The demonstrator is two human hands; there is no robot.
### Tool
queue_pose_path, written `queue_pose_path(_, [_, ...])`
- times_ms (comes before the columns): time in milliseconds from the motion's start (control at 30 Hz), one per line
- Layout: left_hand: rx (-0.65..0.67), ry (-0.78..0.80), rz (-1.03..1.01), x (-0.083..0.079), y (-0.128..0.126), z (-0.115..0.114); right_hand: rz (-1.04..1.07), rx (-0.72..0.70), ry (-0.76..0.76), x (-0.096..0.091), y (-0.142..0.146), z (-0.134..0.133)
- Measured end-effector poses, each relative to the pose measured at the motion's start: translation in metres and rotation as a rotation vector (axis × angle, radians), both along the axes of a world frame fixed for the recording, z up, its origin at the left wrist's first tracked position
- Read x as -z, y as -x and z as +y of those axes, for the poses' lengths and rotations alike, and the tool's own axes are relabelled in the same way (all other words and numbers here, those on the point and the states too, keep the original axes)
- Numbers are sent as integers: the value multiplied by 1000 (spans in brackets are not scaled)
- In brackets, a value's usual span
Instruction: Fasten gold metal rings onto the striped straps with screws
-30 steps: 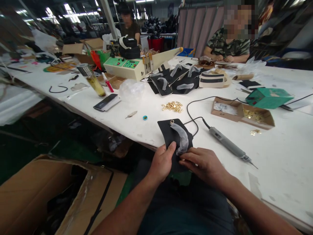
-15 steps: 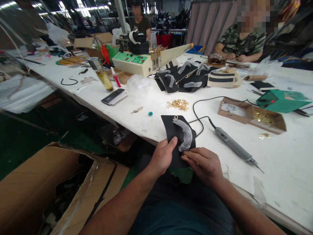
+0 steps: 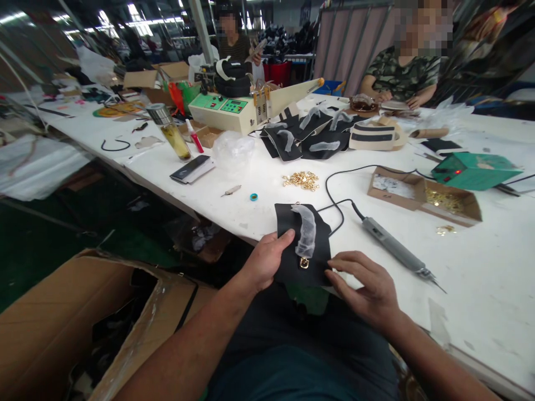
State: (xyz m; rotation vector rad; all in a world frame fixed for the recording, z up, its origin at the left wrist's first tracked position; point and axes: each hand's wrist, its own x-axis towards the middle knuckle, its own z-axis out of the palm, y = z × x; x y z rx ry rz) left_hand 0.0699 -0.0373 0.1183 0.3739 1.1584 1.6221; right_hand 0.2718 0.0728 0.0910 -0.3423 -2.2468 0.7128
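Observation:
A black leather-like panel (image 3: pixel 286 270) is in my left hand (image 3: pixel 265 259), whose thumb presses on its face while the fingers go behind. On the panel lies a curved strap (image 3: pixel 308 231) wrapped in translucent white film. A gold metal buckle (image 3: pixel 304 263) shows at the strap's lower end, and a smaller gold bit sits at its top. My right hand (image 3: pixel 368 284) is at the panel's right edge, fingers apart and nothing visible in them; whether the fingertips touch the edge I cannot tell. Just beyond the panel lies a heap of gold fittings (image 3: pixel 301 180).
On the white table (image 3: pixel 468 278) are a grey electric screwdriver (image 3: pixel 395 248) with its cord, a cardboard tray (image 3: pixel 422 203) of small parts and a green box (image 3: pixel 476 170). Similar black panels (image 3: pixel 309 133) are stacked behind. An open carton (image 3: pixel 50 312) stands at left. Two people sit opposite.
My right hand has let go of the gold buckle and moved slightly right, its fingers spreading. The buckle is now uncovered. The panel has turned a little in my left hand.

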Motion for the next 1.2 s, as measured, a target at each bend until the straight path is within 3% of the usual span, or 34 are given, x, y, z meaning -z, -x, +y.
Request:
queue_pose_path(100, [70,-57,14,-5,-5,-4,2,218,446,-3,8,-1])
queue_pose_path(200, [165,-71,77,-11,-9,-9,-79,150,820,-9,15,-3])
queue_pose_path(267, [130,-90,75,-14,-9,-9,-158,70,865,-11,14,-6])
queue_pose_path(433, [-68,-117,-24,-12,-3,-1,-335,-55,732,-9,-1,-8])
queue_pose_path(500, [-102,-101,42,-7,-3,1,-274,41,614,-10,-4,-4])
queue_pose_path(600, [-121,-62,182,0,-9,1,-15,279,327,-19,-1,2])
queue_pose_path(700, [-88,-15,318,0,-18,-2,93,260,124,-31,13,1])
queue_pose_path(800, [-47,-33,422,-4,-23,-6,108,158,105,-37,31,-5])
queue_pose_path(933, [-38,-45,485,-4,-26,-10,139,133,81,-35,44,-13])
queue_pose_path(1200, [50,7,516,-10,-24,-10,26,64,133,-41,34,-5])
